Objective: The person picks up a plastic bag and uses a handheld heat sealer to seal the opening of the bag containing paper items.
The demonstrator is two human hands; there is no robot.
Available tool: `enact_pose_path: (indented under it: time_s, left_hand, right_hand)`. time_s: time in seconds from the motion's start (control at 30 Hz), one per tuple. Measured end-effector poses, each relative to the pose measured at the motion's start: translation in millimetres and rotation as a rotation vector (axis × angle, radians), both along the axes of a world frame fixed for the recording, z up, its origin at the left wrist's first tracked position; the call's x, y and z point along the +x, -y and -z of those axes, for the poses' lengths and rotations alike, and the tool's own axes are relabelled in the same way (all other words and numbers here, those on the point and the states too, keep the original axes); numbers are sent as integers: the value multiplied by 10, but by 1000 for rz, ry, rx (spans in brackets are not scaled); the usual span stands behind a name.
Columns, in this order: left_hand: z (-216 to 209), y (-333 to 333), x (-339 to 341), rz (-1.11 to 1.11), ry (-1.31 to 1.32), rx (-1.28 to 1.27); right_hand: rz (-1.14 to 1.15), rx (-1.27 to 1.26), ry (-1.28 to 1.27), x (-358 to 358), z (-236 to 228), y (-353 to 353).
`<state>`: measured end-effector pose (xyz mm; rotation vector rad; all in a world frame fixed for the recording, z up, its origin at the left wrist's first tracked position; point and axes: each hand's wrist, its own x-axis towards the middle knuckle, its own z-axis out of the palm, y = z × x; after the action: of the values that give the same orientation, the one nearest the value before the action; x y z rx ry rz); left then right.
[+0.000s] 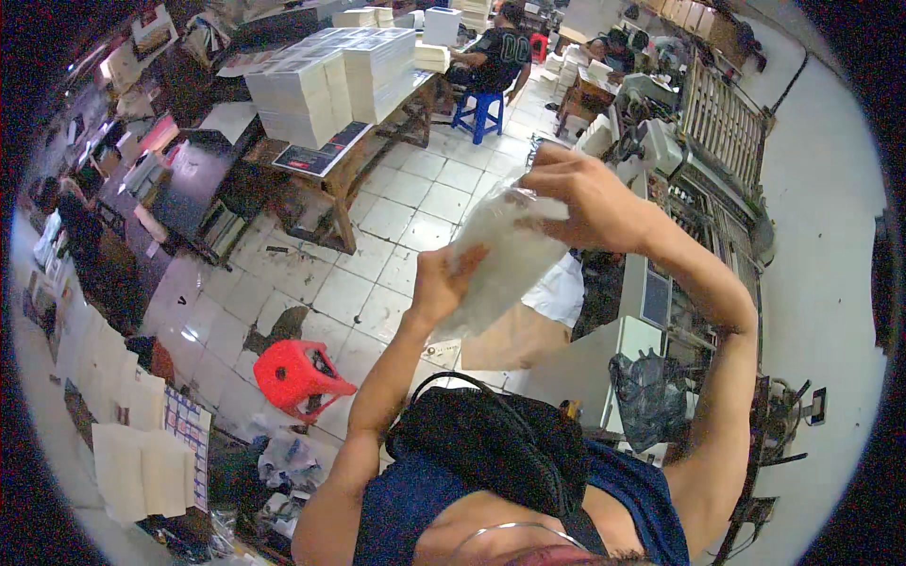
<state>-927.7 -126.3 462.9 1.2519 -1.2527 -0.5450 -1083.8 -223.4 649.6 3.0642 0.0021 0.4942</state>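
A translucent plastic bag slants lengthwise, upper right to lower left. Both grips are closed on it: right hand at the top, left hand at its left edge.

Pale numerals are noted on a worn dark shirt, directly above the blue stool.

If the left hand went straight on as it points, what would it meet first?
The left hand would meet the clear plastic bag first; its thumb lies against it. The right hand may come next, toward the upper right, though depth is unclear.
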Motion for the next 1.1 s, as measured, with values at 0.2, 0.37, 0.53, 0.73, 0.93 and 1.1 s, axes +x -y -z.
enact_pose_path:
  time_s: [0.2, 0.37, 0.53, 0.73, 0.93, 1.1]
  left_hand:
    - [229, 125, -148, -8, 104, 27]
    - [453, 100, -229, -16, 32, -40]
    - [417, 26, -169, -22, -50, 34]
    - [668, 19, 36, 13, -43, 100]
    - [623, -39, 123, -67, -103, 158]
    - [606, 19, 145, -74, 1, 93]
  right_hand:
    - [160, 260, 12, 55, 227, -114]
    - [185, 199, -25, 112, 408, -16]
    - [171, 335, 73, 68, 251, 116]
    - [166, 528, 271, 149, -249, 249]
    - [192, 212, -100, -124, -600, 607]
    - [179, 175, -200, -154, -535, 570]
